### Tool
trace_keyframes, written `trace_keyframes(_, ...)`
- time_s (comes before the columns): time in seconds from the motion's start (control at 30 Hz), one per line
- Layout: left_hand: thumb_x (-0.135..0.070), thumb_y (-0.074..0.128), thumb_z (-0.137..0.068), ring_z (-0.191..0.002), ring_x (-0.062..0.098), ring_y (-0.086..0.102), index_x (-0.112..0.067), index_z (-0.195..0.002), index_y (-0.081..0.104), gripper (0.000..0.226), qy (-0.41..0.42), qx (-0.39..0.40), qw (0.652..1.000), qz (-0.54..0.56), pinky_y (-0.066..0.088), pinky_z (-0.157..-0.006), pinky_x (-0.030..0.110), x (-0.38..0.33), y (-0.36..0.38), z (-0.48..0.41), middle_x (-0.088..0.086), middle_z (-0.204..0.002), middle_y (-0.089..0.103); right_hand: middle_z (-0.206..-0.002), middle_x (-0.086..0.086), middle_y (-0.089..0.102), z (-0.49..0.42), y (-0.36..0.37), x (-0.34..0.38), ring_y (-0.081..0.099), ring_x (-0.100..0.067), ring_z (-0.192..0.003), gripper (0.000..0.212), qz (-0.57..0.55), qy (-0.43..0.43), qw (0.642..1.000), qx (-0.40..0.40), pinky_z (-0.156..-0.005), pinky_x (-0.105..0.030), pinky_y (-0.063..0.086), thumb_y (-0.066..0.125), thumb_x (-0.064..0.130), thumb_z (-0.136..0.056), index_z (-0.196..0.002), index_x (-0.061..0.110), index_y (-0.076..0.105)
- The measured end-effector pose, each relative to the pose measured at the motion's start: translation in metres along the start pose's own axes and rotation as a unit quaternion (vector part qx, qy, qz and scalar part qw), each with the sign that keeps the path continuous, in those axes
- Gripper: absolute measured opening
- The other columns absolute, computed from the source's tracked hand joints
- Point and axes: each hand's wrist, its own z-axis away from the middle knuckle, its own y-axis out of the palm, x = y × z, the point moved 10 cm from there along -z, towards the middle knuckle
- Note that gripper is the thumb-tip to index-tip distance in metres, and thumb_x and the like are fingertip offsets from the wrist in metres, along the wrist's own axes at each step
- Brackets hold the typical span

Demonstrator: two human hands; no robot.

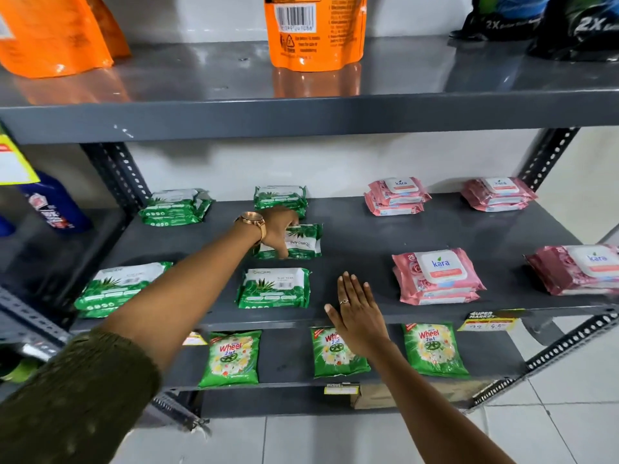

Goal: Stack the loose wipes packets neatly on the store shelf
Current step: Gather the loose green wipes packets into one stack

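Left hand (278,229) clamps the loose green packet (298,241) mid-shelf (361,236), between the rear green stack (280,197) and the front green stack (274,288). Right hand (360,313) hangs flat, fingers spread, empty, over the shelf lip. My worry: the slick film slips, or the packet lands skewed and the forearm drags the front-left stack (110,289).

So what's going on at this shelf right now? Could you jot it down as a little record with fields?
place: grey metal store shelf
left hand: grip closed on a loose green plastic wipes packet
right hand: open and flat at the shelf's front edge, holding nothing
green side: four other green packets or stacks
pink side: four stacks of pink plastic wipes packets
shelf below: green detergent pouches
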Motion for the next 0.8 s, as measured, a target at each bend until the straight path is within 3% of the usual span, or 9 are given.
trace_keyframes(0.1,-0.033,0.087,-0.055,-0.068,0.012,0.048,-0.018,-0.119,0.053,0.074,0.001,-0.001,1.0,-0.013,0.032,-0.05,0.022,0.001,-0.002,0.035,-0.007,-0.082,0.051,-0.161,-0.01,-0.008,0.0,0.0,0.0,-0.012,-0.022,-0.148,0.067,-0.002,-0.003,1.0,-0.005,-0.122,-0.039,-0.009,0.013,0.047,-0.098,-0.148,0.006,-0.005)
trace_keyframes(0.2,-0.033,0.087,-0.055,-0.074,0.014,0.05,-0.017,-0.121,0.053,0.076,-0.002,0.007,1.0,-0.015,0.033,-0.051,0.02,0.003,0.017,0.058,-0.006,-0.086,0.053,-0.161,-0.011,-0.006,0.0,0.001,-0.001,-0.011,-0.022,-0.148,0.067,-0.001,-0.004,1.0,-0.01,-0.12,-0.038,-0.01,0.013,0.047,-0.098,-0.148,0.006,-0.004)
trace_keyframes(0.33,-0.034,0.086,-0.063,-0.12,0.026,0.05,-0.014,-0.14,0.04,0.092,-0.019,0.029,0.999,0.016,0.044,-0.094,0.03,0.012,0.05,0.071,0.007,-0.137,0.051,-0.161,-0.011,-0.005,0.0,0.001,-0.002,-0.01,-0.022,-0.148,0.067,-0.001,-0.006,1.0,-0.013,-0.12,-0.038,-0.01,0.013,0.048,-0.098,-0.148,0.006,-0.002)
trace_keyframes(0.47,-0.053,0.082,-0.062,-0.129,0.026,0.048,-0.012,-0.141,0.04,0.099,-0.047,0.026,0.994,0.091,0.039,-0.106,0.035,0.021,0.048,0.079,0.008,-0.145,0.048,-0.161,-0.01,-0.005,-0.001,0.002,-0.002,-0.01,-0.022,-0.148,0.067,-0.003,-0.009,1.0,-0.011,-0.118,-0.037,-0.011,0.012,0.048,-0.098,-0.148,0.007,-0.002)
trace_keyframes(0.57,-0.07,0.077,-0.056,-0.107,0.029,0.062,-0.006,-0.124,0.055,0.096,-0.095,-0.009,0.993,0.069,0.051,-0.089,0.037,0.027,0.036,0.082,0.011,-0.124,0.064,-0.161,-0.011,-0.004,-0.001,0.002,-0.003,-0.009,-0.023,-0.148,0.067,-0.008,-0.01,1.0,-0.011,-0.118,-0.037,-0.01,0.013,0.048,-0.098,-0.148,0.007,-0.001)
trace_keyframes(0.67,-0.084,0.056,-0.063,-0.079,0.026,0.059,-0.011,-0.085,0.059,0.076,-0.151,-0.059,0.987,-0.011,0.043,-0.058,0.031,0.026,0.026,0.087,0.013,-0.102,0.068,-0.161,-0.011,-0.004,-0.002,0.004,-0.003,-0.008,-0.024,-0.148,0.068,-0.007,-0.01,1.0,-0.006,-0.119,-0.038,-0.009,0.013,0.048,-0.098,-0.148,0.006,-0.001)
trace_keyframes(0.7,-0.082,0.048,-0.071,-0.078,0.028,0.06,-0.011,-0.087,0.058,0.074,-0.164,-0.081,0.983,-0.029,0.04,-0.056,0.03,0.021,0.024,0.09,0.014,-0.101,0.068,-0.161,-0.011,-0.004,-0.002,0.004,-0.003,-0.008,-0.024,-0.148,0.068,-0.005,-0.013,1.0,-0.007,-0.119,-0.038,-0.009,0.013,0.048,-0.098,-0.148,0.006,-0.002)
trace_keyframes(0.73,-0.077,0.04,-0.081,-0.084,0.031,0.063,-0.007,-0.105,0.057,0.075,-0.182,-0.111,0.976,-0.053,0.04,-0.059,0.031,0.02,0.021,0.092,0.015,-0.103,0.068,-0.161,-0.011,-0.005,-0.003,0.005,-0.003,-0.008,-0.023,-0.148,0.068,-0.007,-0.012,1.0,-0.005,-0.119,-0.038,-0.009,0.013,0.049,-0.098,-0.148,0.006,-0.002)
trace_keyframes(0.8,-0.051,0.034,-0.098,-0.098,0.035,0.065,-0.002,-0.141,0.03,0.065,-0.202,-0.149,0.96,-0.126,0.045,-0.067,0.036,0.015,0.008,0.095,0.017,-0.11,0.068,-0.161,-0.011,-0.005,-0.003,0.004,-0.004,-0.009,-0.023,-0.148,0.068,-0.007,-0.013,1.0,-0.005,-0.119,-0.037,-0.009,0.012,0.049,-0.097,-0.148,0.006,-0.003)
